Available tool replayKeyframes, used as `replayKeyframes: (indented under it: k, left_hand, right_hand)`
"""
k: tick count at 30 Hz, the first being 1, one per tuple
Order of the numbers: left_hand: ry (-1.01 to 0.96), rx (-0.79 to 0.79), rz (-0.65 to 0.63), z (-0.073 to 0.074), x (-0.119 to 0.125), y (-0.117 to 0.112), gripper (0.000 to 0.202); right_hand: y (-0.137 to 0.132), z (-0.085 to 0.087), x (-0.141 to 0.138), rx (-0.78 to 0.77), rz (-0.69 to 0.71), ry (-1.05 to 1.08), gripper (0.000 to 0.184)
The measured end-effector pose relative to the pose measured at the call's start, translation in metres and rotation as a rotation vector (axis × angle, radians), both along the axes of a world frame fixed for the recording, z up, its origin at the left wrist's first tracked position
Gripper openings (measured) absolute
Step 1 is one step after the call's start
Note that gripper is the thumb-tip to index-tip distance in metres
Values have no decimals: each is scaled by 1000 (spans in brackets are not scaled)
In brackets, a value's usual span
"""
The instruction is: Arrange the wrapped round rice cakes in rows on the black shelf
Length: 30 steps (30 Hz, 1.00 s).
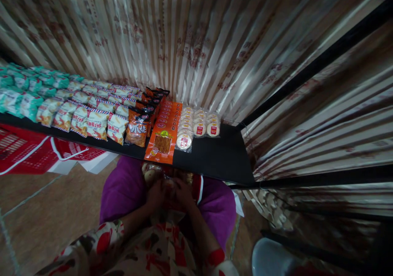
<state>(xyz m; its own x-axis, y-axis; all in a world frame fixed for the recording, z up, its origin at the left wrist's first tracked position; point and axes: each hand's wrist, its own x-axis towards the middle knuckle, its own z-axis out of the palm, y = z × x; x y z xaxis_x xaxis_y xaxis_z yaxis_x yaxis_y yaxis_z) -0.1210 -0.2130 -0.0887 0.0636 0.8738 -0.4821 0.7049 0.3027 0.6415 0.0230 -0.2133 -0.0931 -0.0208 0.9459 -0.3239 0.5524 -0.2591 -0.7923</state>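
My left hand (156, 194) and my right hand (183, 193) are close together in my lap, just below the shelf's front edge. Their fingers are closed on what looks like a clear plastic packet (168, 183), dim and partly covered by the hands. Around them, between my knees, are more wrapped snacks (151, 173) in a red basket (196, 192), mostly hidden. Directly above on the black shelf lie an orange snack packet (162, 139) and clear-wrapped stacks of round white crackers (184, 140) with red labels.
Left along the shelf (221, 155) run rows of orange-black bags (136, 131), white snack bags (97, 124) and teal bags (31, 104). Red baskets (27, 149) with white handles stand underneath. A patterned curtain (196, 34) hangs behind; black posts (310, 65) and a pale stool (270, 257) are right.
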Motion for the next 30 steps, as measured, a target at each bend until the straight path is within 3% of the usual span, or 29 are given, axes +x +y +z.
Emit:
replayKeyframes:
  k: [3,7,17,25,30]
  left_hand:
    - [-33,22,1,2,0,1,37]
    - [-104,71,18,8,1,0,33]
    - [-276,270,58,41,10,-1,30]
    - [-312,392,66,70,20,18,26]
    - [-300,406,61,89,27,33,22]
  right_hand:
    - [1,11,5,51,13,-41,33]
    - [-2,20,12,102,-70,20,34]
    - [-11,49,22,155,-204,293,29]
    - [-10,91,19,166,-296,507,38]
    - [0,96,22,155,-309,582,43]
